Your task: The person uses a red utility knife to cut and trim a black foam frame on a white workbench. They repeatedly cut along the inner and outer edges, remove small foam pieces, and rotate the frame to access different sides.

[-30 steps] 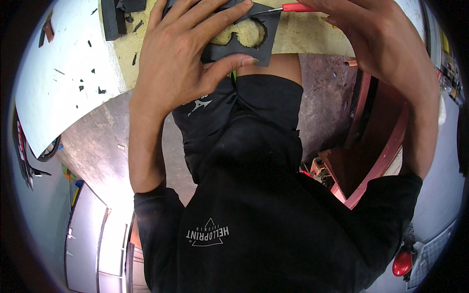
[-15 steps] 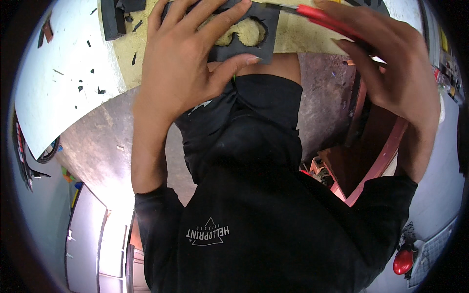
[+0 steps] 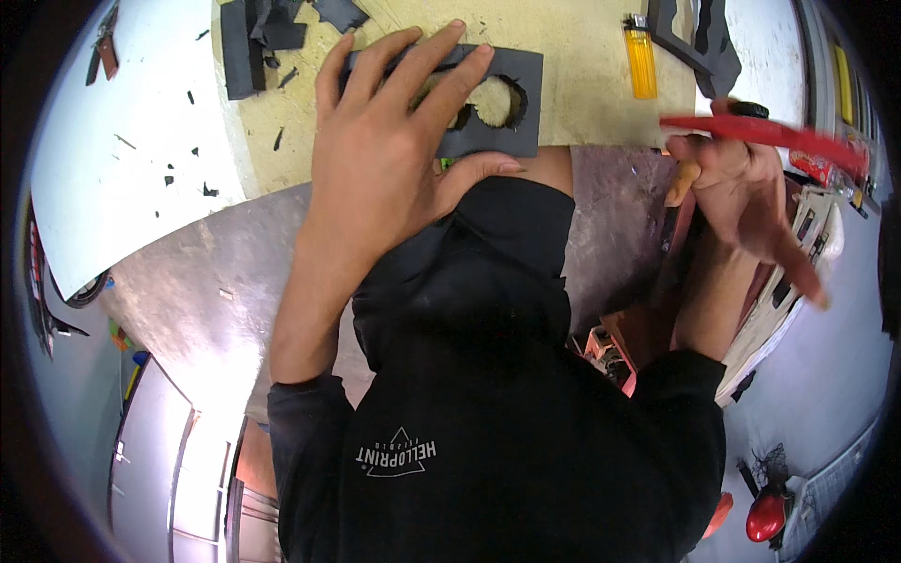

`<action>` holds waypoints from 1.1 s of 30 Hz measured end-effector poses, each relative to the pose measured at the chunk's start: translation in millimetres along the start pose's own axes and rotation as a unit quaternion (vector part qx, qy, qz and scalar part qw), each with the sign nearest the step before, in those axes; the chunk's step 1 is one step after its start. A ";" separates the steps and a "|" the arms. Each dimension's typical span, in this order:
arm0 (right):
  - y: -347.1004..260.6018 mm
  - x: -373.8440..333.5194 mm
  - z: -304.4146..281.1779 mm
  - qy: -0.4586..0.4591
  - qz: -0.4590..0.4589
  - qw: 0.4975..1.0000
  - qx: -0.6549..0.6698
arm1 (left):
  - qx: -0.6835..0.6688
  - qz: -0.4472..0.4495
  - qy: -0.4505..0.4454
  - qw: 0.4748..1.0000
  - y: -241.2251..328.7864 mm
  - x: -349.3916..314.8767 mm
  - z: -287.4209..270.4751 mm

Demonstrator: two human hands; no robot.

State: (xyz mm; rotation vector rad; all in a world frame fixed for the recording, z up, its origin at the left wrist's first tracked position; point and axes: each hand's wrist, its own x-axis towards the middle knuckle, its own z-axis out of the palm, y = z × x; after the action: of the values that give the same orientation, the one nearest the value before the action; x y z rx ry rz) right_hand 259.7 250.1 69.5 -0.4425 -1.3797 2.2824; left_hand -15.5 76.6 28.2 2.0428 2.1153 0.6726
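My left hand (image 3: 394,141) lies spread over a dark grey foam-like sheet (image 3: 488,143) at the front edge of a yellowish board. Rounded cut-outs in the sheet let the board show through; the fingers cover part of them. Off to the right, beyond the board's edge, is my right hand (image 3: 741,183), turned palm up and blurred. A red cutter knife (image 3: 798,139) with a black knob crosses its fingers, which seem curled on it. The thumb sticks out away from the knife.
On the yellowish board (image 3: 582,108) lie a yellow lighter (image 3: 641,64), a black frame-like piece (image 3: 678,42) and black offcuts (image 3: 279,33). Small black scraps dot the white surface (image 3: 141,197) at left. A red-handled tool (image 3: 106,54) lies at far left.
My right hand has swung right and down from the foam sheet and turned palm up, carrying the cutter knife. The lighter has come into view. My left hand stays on the sheet.
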 end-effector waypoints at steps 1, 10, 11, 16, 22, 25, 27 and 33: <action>5.9 -6.9 -4.7 0.018 -0.035 0.999 -0.036 | -0.007 0.004 -0.001 1.000 -1.4 0.4 -0.5; 39.3 1.9 37.7 0.266 -0.079 0.866 -0.416 | -0.012 0.023 -0.024 0.999 -6.9 8.7 -6.5; 35.9 2.5 40.8 0.251 -0.054 0.856 -0.448 | -0.015 0.029 -0.030 0.999 -9.2 10.4 -7.3; 33.5 16.8 28.1 0.104 -0.131 0.802 -0.574 | -0.027 0.025 -0.045 0.998 -13.0 13.4 -11.2; 36.3 16.3 18.4 0.049 -0.149 0.797 -0.583 | -0.017 0.010 -0.052 0.998 -12.0 12.9 -23.7; 38.3 16.5 15.6 0.013 -0.157 0.801 -0.578 | -0.042 -0.002 -0.037 0.998 -15.5 10.5 -23.8; 30.9 22.1 15.0 -0.023 -0.153 0.792 -0.590 | -0.035 -0.003 -0.033 0.999 -15.6 7.6 -17.5; 9.8 48.3 21.0 -0.099 -0.153 0.820 -0.543 | -0.057 0.034 -0.062 0.996 -26.7 14.7 -15.8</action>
State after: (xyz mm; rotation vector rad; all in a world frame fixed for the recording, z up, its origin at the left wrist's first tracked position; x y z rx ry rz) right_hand 206.3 255.3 68.0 -0.2585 -2.5652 1.1027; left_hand -47.3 87.7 34.9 2.0482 1.9026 0.6408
